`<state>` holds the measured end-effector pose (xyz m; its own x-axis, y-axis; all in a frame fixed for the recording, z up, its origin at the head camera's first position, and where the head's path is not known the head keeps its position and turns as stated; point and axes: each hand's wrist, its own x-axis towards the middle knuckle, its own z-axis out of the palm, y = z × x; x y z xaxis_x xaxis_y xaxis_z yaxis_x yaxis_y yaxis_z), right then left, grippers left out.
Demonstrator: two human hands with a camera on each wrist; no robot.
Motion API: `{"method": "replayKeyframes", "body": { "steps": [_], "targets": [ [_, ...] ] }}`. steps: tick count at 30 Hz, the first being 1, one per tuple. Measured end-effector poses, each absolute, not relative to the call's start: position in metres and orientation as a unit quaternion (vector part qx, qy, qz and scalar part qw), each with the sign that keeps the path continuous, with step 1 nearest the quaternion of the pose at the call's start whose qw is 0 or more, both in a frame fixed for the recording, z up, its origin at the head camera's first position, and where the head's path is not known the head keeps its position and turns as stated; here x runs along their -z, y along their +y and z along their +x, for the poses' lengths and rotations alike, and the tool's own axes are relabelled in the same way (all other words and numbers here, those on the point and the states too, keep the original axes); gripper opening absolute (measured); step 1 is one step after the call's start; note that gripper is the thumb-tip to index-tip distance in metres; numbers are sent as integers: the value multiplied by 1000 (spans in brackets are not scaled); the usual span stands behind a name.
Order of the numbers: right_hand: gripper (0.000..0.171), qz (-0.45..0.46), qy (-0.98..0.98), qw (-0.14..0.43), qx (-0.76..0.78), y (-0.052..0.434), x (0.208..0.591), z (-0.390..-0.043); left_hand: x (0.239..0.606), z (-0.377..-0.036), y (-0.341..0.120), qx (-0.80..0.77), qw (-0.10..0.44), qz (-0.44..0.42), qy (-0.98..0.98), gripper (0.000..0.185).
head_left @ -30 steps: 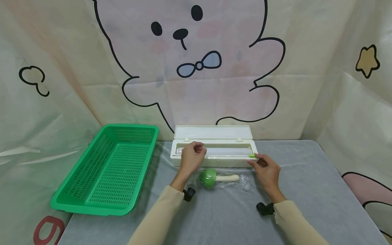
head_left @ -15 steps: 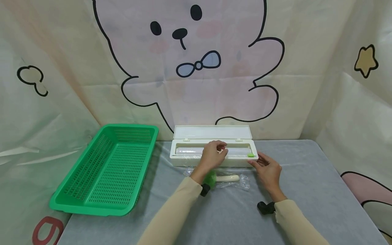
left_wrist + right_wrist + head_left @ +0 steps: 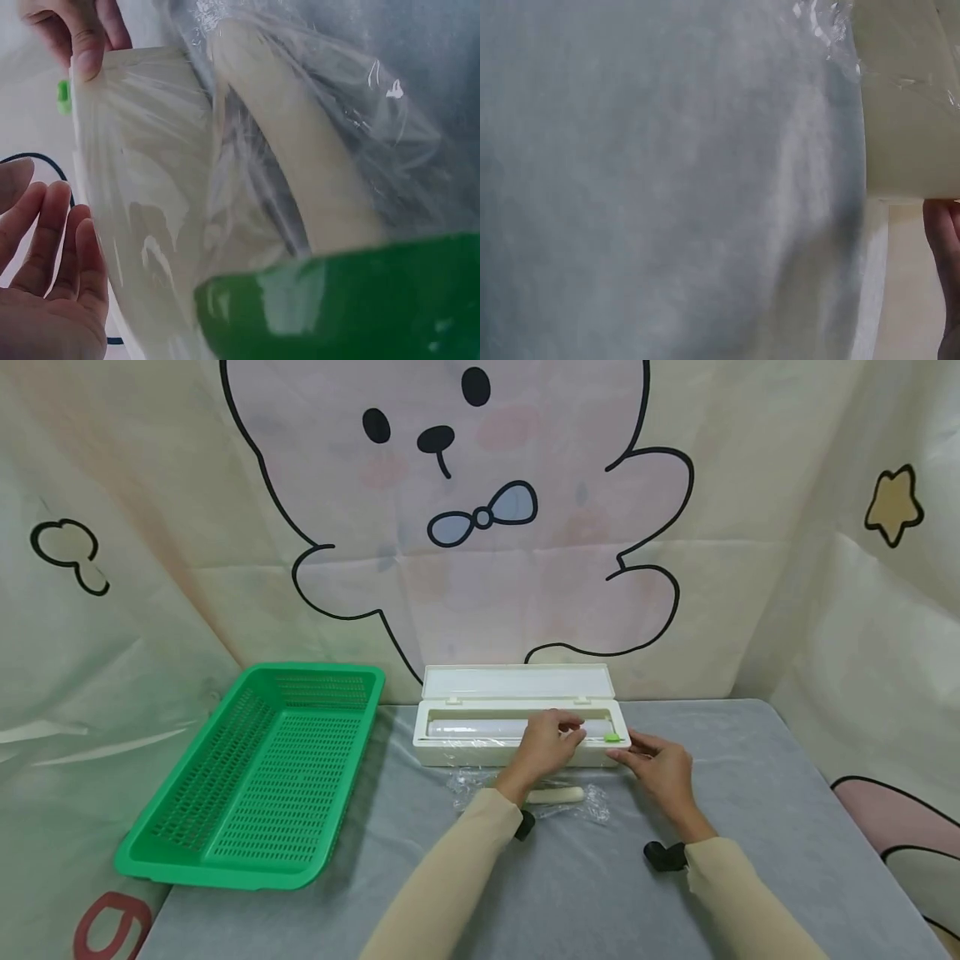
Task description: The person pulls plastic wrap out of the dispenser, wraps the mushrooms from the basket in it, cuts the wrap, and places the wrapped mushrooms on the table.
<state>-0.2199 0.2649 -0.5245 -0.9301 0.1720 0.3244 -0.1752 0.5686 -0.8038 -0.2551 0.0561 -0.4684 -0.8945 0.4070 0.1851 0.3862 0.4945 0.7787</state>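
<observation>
A white cling film dispenser [image 3: 450,755] stands on the table with its lid raised at the back and a roll of film [image 3: 472,727] inside. At its right end sits a green slide cutter [image 3: 612,737]. My right hand [image 3: 666,775] grips that right corner, thumb at the front. Over the front edge my left hand [image 3: 542,748] hovers with loosely bent fingers, holding nothing. Film hangs down the front onto an item with a pale stem [image 3: 557,795] and a green head [image 3: 352,300], the head hidden behind my left forearm in the head view.
To the left stands a green perforated plastic basket [image 3: 225,867]. A grey cloth [image 3: 585,893] covers the table, and a printed curtain [image 3: 720,610] hangs behind and at both sides.
My left hand has slid rightward along the dispenser's front, from its left part towards the green cutter. My right hand has kept its grip on the right corner.
</observation>
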Motion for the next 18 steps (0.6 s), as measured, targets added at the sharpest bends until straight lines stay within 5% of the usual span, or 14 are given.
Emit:
{"method": "replayKeyframes", "body": {
  "steps": [9,18],
  "targets": [
    [57,93,-899,99,-416,272,524,-230,468,-255,63,-433,6,229,872,24],
    [65,162,-893,109,-406,273,532,-229,469,-255,68,-414,19,233,880,26]
  ]
}}
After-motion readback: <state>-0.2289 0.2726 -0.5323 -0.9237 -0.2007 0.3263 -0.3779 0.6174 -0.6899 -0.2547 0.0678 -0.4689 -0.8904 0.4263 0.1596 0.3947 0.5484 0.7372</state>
